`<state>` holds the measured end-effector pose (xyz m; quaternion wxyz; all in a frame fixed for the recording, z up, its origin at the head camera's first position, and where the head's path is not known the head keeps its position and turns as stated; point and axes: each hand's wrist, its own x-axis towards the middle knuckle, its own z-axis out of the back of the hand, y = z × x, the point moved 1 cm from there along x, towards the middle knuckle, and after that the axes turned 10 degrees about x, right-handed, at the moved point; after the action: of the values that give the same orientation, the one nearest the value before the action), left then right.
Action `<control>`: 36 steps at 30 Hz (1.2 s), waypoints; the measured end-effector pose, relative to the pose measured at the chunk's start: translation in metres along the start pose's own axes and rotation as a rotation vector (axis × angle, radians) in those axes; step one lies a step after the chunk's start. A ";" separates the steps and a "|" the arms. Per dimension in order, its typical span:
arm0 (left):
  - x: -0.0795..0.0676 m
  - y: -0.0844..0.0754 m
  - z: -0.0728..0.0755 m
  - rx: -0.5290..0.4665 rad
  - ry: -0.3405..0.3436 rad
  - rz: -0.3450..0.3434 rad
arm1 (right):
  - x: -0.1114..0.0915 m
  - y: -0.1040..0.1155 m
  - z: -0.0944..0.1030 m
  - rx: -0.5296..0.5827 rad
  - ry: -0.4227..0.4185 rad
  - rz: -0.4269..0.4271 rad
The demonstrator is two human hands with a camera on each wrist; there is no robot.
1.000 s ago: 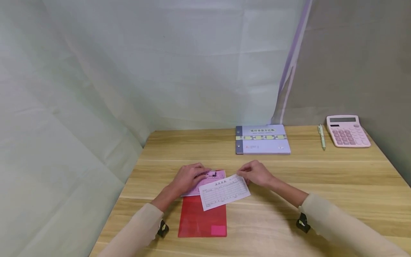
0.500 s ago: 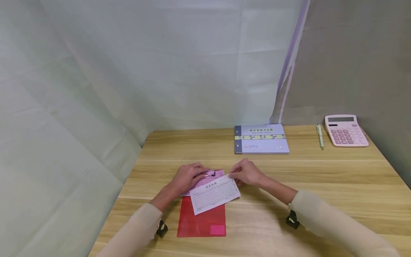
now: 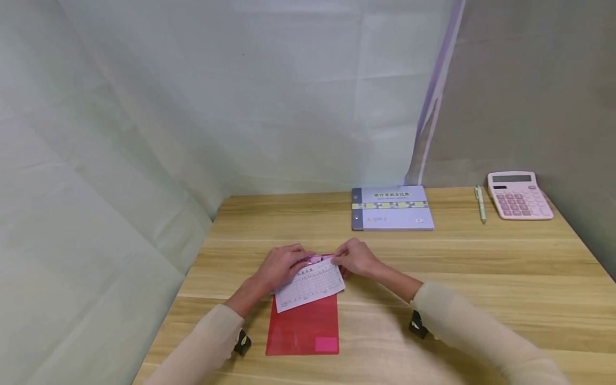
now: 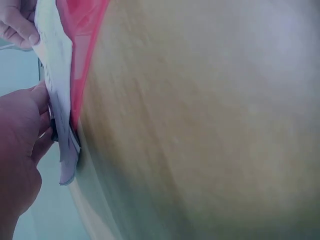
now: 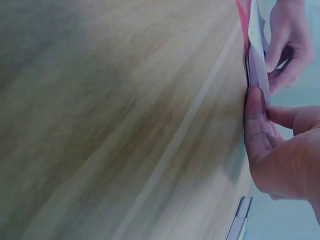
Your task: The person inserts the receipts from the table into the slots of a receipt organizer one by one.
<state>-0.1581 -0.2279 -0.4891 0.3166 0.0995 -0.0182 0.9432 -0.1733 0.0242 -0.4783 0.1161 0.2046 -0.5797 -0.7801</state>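
Observation:
A red clipboard [image 3: 304, 329] lies on the wooden table with a pink printed sheet [image 3: 315, 260] at its top, mostly covered. My left hand [image 3: 281, 266] is at the clipboard's top, its thumb and fingers on the metal clip [image 3: 315, 260]. A white printed form [image 3: 310, 286] lies slanted over the pink sheet, its upper left part under my left hand. My right hand [image 3: 356, 258] pinches the form's upper right corner between thumb and fingers. In the right wrist view, the form [image 5: 258, 55] is seen nearly edge-on beside the left hand [image 5: 290, 42].
A blue-grey account book [image 3: 392, 208] lies behind the hands at the back of the table. To its right are a light green pen [image 3: 480, 204] and a pink calculator [image 3: 520, 196]. Pale curtains [image 3: 298, 96] hang behind and to the left of the table [image 3: 433, 347].
My right hand has moved left, sliding the white form across the clipboard and up toward the clip, over most of the pink sheet. My left hand has stayed at the clip.

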 end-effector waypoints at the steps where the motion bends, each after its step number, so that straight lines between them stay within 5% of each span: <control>1: 0.000 -0.001 0.000 0.016 -0.004 -0.014 | 0.000 -0.001 0.000 0.003 0.000 -0.001; 8: 0.000 -0.003 -0.003 0.084 -0.058 -0.100 | 0.000 -0.002 0.001 -0.021 -0.010 0.004; 36: -0.002 -0.004 -0.002 0.031 -0.040 -0.009 | 0.001 0.000 -0.011 -0.063 -0.106 0.045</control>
<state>-0.1542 -0.2259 -0.4913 0.3188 0.1232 -0.0094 0.9397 -0.1687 0.0146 -0.4811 0.1091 0.1461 -0.5645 -0.8051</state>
